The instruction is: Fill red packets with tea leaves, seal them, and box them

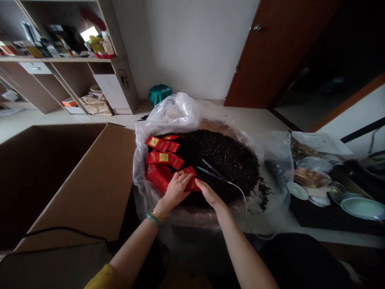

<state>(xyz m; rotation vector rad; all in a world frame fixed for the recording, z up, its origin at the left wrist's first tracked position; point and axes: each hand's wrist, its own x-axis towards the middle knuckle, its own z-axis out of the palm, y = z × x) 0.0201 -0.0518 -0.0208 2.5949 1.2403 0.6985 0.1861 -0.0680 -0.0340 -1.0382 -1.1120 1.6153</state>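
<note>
My left hand (177,188) wears a green bangle and a gold bracelet at the wrist. Its fingers are closed over a small red tea packet (193,184). From the other side my right hand (209,193) grips the same packet, its thumb towards the left fingers; its other fingers are mostly hidden. More red packets with gold labels (162,157) lie in a loose pile left of the hands. They rest on dark loose tea leaves (228,154) in a large container lined with a clear plastic bag (140,160). A black hair straightener (214,171) lies on the leaves, its plates apart.
A big open cardboard box (111,172) stands at the left. The straightener's white cord (246,208) runs over the bag's edge to the lower right. Dishes (362,207) and bagged goods stand at the right. Behind are a green-covered bin (160,93), shelves (120,80) and a brown door (270,52).
</note>
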